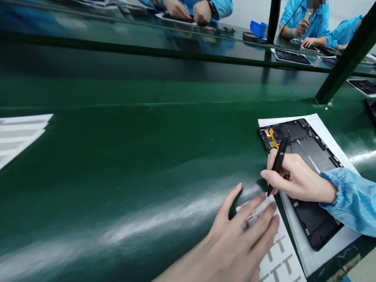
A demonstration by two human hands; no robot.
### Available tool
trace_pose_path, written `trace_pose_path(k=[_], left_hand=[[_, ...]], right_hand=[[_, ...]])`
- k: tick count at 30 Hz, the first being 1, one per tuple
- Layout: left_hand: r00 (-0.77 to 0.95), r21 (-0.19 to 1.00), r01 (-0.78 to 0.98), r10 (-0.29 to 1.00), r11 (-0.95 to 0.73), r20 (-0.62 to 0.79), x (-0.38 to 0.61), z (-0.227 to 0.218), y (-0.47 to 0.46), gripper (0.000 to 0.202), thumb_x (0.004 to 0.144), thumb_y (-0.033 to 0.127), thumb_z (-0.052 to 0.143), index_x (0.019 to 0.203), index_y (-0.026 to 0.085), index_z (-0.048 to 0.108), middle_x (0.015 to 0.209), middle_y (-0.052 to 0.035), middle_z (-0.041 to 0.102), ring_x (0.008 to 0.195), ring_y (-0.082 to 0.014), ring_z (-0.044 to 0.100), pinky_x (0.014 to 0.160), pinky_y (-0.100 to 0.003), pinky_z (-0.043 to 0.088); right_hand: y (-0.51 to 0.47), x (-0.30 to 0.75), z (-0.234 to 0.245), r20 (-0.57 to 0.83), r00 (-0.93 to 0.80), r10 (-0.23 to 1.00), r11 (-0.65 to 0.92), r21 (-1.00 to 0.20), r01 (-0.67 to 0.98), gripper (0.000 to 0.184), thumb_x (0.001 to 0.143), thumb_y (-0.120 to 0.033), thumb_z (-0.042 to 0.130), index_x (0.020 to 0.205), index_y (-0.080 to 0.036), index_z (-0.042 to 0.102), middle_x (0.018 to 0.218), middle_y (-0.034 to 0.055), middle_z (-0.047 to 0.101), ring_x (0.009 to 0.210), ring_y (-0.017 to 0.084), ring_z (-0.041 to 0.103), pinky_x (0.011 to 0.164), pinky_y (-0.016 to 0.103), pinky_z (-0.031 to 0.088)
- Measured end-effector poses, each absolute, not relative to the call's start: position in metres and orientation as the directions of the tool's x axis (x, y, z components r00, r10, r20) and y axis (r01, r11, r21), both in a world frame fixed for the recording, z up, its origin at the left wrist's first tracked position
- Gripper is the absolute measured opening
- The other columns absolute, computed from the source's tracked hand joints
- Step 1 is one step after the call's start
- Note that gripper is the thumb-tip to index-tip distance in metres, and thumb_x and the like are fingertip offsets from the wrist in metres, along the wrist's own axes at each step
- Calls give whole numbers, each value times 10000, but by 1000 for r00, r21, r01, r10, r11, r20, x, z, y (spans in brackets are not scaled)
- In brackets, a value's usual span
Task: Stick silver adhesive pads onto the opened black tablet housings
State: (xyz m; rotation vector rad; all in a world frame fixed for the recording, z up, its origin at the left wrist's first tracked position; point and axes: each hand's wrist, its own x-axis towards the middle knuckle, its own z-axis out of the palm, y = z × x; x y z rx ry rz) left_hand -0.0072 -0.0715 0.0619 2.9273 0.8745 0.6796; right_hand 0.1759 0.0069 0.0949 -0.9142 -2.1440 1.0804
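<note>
My right hand (296, 180) is closed round black tweezers (277, 162) whose tip points down at the top edge of a white sheet of T-shaped stickers (279, 260). Flat on that sheet lies my left hand (241, 243), fingers stretched out and holding nothing. Under my right hand sits an opened black tablet body (308, 156) with an orange flex cable (273, 138) near its far corner. It rests on a white paper (319, 123).
The dark green conveyor belt (132, 164) fills the view. A white striped sheet (17, 133) lies at the left edge. A green post (343, 62) stands at the right. Across the line, people in blue coats work on more tablets (292, 56).
</note>
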Motion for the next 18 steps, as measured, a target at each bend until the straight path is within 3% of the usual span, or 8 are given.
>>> trace_pose_path(k=[4,11,15,18], left_hand=[[746,140,494,502,-858,438,-9,62,-73,352,1002,335,352,1132,206,652,1125,14,684,1145,-205,532,1175,-426,-52],[712,248,472,532,-846,458,-7,69,-65,330,985,284,371,1136,179,644,1145,5,676,1144,-225,532,1179,-385,8],[714,266,436,510,-860,480,-4,67,-60,345,980,194,327,1121,167,641,1149,-21,671,1179,-222,515,1173,-400,55],[662,302,407,506,-862,553,3,69,-62,288,957,137,375,1040,163,649,1049,-23,702,1133,-199,551,1161,-409,136]], right_hand=[[9,177,90,185,-612,769,441,-847,298,206,896,-237,493,705,-220,419,581,-35,493,456,117,570,375,189,415],[-6,191,113,121,-514,850,207,-972,114,202,877,-275,558,717,-223,446,588,-48,528,459,129,623,419,211,498],[-45,220,127,146,-322,935,203,-968,151,166,845,-258,664,739,-194,553,700,-12,584,626,144,652,559,246,555],[-80,236,115,135,-73,988,144,-980,138,174,826,-268,715,731,-184,596,692,-6,629,597,126,644,541,219,543]])
